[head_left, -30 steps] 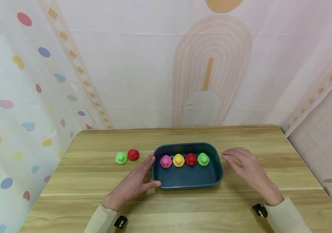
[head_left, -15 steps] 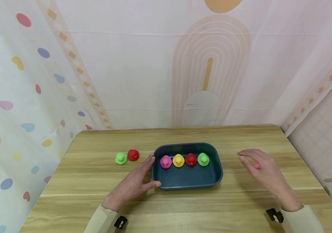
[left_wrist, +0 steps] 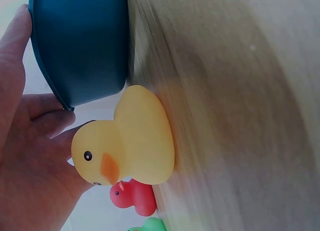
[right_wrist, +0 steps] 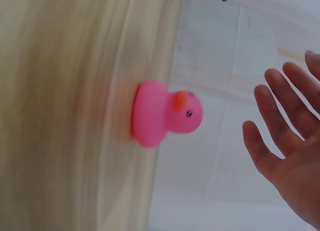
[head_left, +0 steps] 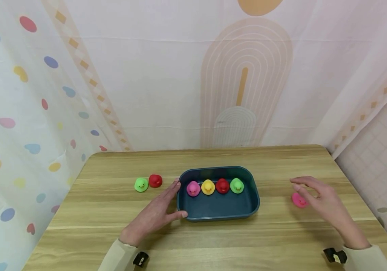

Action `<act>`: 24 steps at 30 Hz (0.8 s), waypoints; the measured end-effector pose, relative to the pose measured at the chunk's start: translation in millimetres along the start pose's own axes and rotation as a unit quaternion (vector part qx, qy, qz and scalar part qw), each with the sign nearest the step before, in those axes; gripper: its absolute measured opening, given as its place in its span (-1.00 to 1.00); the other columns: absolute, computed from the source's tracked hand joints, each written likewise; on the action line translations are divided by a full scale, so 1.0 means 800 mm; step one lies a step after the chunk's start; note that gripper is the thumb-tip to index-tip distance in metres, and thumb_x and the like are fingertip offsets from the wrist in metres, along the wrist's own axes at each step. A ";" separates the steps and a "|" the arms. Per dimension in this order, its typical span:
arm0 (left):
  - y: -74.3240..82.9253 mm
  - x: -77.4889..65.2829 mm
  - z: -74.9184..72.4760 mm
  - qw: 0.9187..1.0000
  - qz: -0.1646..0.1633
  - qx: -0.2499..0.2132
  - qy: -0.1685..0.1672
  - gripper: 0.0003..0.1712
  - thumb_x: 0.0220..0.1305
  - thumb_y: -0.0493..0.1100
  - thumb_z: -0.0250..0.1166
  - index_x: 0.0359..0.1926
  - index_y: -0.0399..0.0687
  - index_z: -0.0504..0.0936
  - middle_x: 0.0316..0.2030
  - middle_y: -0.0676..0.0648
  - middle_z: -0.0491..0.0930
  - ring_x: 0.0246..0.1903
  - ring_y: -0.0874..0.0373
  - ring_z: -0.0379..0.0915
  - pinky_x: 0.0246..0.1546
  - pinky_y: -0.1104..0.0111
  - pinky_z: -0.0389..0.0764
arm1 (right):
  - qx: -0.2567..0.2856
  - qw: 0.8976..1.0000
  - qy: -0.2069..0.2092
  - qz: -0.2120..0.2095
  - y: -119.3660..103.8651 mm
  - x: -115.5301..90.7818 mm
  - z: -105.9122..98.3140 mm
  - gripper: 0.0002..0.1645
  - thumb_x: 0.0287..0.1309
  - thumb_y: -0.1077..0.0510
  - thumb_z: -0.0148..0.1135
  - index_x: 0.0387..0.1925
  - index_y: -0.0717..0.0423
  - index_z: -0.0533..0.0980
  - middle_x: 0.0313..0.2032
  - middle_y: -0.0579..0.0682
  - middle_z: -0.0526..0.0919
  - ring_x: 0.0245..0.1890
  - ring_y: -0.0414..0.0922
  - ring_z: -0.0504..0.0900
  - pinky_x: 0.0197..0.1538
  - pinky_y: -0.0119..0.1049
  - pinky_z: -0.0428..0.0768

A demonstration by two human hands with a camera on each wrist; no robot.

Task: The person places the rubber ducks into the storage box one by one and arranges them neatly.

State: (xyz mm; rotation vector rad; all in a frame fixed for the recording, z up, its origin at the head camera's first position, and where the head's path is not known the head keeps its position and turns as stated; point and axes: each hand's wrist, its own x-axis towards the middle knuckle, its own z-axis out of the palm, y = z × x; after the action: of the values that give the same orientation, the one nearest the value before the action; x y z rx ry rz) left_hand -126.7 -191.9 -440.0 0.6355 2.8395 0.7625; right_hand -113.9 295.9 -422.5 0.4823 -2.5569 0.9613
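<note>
In the lower right of the head view, a pink duck (head_left: 299,200) sits below the relaxed right hand (head_left: 325,203), while the left hand (head_left: 155,215), fingers extended, touches the box (head_left: 218,207).

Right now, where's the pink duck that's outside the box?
In the head view, the pink duck is on the wooden table, apart from the box on its right side, partly hidden by the right hand.

Place: curtained tabletop setting, home or studio unclear.
Curtains (head_left: 146,82): pale, printed with dots and arches.
Table (head_left: 220,244): wood-grained.
</note>
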 end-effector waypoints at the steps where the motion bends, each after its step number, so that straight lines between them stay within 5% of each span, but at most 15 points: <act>1: 0.000 0.000 0.000 1.000 0.000 0.000 0.000 0.11 0.29 0.28 0.40 0.63 -0.12 0.11 0.63 -0.09 -0.03 0.54 -0.18 0.07 0.43 -0.08 0.31 | 0.004 1.000 -0.007 0.009 0.002 -0.002 -0.002 -0.75 0.40 0.23 0.32 0.05 0.02 0.71 0.03 0.02 0.74 0.07 -0.61 0.45 -0.18 -0.51 0.63; 7: -0.001 0.000 0.001 1.000 0.002 0.000 0.000 0.11 0.29 0.29 0.40 0.62 -0.13 0.11 0.63 -0.08 -0.03 0.55 -0.18 0.07 0.43 -0.07 0.31 | 0.032 0.997 -0.048 0.049 0.015 -0.010 -0.009 -0.71 0.45 0.20 0.27 0.13 0.15 0.66 0.07 0.00 0.70 0.06 -0.63 0.43 0.02 -0.66 0.50; 15: -0.001 0.000 0.001 1.000 0.002 -0.001 0.000 0.12 0.29 0.29 0.40 0.63 -0.12 0.11 0.63 -0.08 -0.04 0.55 -0.17 0.07 0.43 -0.07 0.31 | 0.068 0.991 -0.080 0.079 0.033 -0.016 -0.016 -0.60 0.39 0.21 0.34 0.20 0.22 0.62 0.10 -0.03 0.69 0.03 -0.55 0.52 0.00 -0.65 0.52; 24: -0.001 -0.001 0.001 1.000 0.002 -0.003 0.003 0.12 0.30 0.30 0.39 0.63 -0.10 0.09 0.64 -0.08 -0.03 0.54 -0.18 0.07 0.43 -0.08 0.31 | 0.057 0.983 -0.130 0.119 0.044 -0.018 -0.020 -0.50 0.39 0.14 0.35 0.26 0.28 0.56 0.15 0.27 0.66 0.00 -0.41 0.60 -0.04 -0.56 0.60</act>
State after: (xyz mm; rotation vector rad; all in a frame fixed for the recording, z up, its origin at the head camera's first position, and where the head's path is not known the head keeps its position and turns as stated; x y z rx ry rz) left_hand -126.2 -192.4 -441.4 0.6391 2.8409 0.7731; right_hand -113.0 334.5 -437.1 0.3594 -2.8546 1.2049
